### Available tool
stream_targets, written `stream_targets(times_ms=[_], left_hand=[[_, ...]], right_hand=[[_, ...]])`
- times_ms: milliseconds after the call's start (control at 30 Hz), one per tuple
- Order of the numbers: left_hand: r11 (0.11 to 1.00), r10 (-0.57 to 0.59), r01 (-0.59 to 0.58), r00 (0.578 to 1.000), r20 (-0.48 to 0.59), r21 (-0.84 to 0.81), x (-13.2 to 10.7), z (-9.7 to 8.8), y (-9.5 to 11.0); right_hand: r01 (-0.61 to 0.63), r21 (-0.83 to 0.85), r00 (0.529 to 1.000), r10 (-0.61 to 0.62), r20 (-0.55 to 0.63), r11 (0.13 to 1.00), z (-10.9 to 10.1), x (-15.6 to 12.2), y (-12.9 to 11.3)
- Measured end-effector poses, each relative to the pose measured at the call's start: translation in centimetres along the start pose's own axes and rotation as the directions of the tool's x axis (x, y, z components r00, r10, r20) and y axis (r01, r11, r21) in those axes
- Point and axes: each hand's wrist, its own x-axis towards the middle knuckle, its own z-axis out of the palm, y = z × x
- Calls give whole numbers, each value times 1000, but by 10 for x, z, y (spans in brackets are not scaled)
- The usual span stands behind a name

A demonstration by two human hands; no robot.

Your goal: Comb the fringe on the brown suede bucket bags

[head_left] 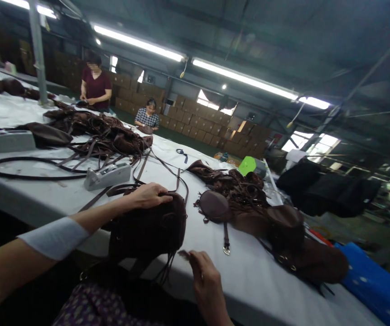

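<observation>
A dark brown suede bag (149, 228) stands at the near edge of the white table (242, 271), right in front of me. My left hand (149, 194) lies on top of it, fingers curled over its upper rim. My right hand (204, 271) is lower, beside the bag's fringe, with thumb and fingers pinched on a small brown tassel end (183, 254). A white band wraps my left forearm (55, 237).
More brown bags (283, 235) and loose straps (28, 167) lie along the table, with a grey tape dispenser (108, 175) to my left. A blue bin (374, 280) stands at the right. Two other people work at the far end, before stacked cartons.
</observation>
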Motion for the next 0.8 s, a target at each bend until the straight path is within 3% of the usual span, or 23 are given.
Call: stream_targets(times_ms=[67, 133, 200, 267, 333, 400, 467, 600, 733, 800], left_hand=[[999, 33, -33, 998, 46, 13, -5, 4, 15], [999, 40, -42, 997, 61, 18, -8, 6, 29], [999, 38, -37, 997, 62, -19, -7, 7, 39], [995, 52, -49, 998, 41, -83, -3, 4, 45], [990, 48, -53, 998, -42, -127, 2, -3, 43], [988, 7, -30, 988, -155, -151, 8, -11, 34], [990, -22, -11, 972, -233, -140, 13, -18, 21], [997, -51, 34, 966, -255, -71, 17, -14, -3], [987, -156, 134, 944, -291, -92, 18, 6, -16], [982, -183, 161, 936, -300, -99, 19, 11, -21]], right_hand=[[127, -89, 989, -133, -60, 988, -13, 28, -27], [246, -238, 965, -261, -34, 940, -16, 53, -53], [324, -375, 945, -319, 77, 869, -6, 70, -70], [364, -443, 930, -298, 213, 819, 17, 70, -71], [379, -443, 909, -236, 343, 812, 45, 53, -58], [412, -392, 856, -203, 475, 822, 71, 24, -37], [422, -335, 824, -202, 530, 842, 90, -8, -13], [468, -309, 817, -273, 507, 828, 114, -50, 16], [540, -311, 804, -370, 465, 782, 131, -65, 21], [491, -269, 826, -346, 445, 829, 132, -72, 20]])
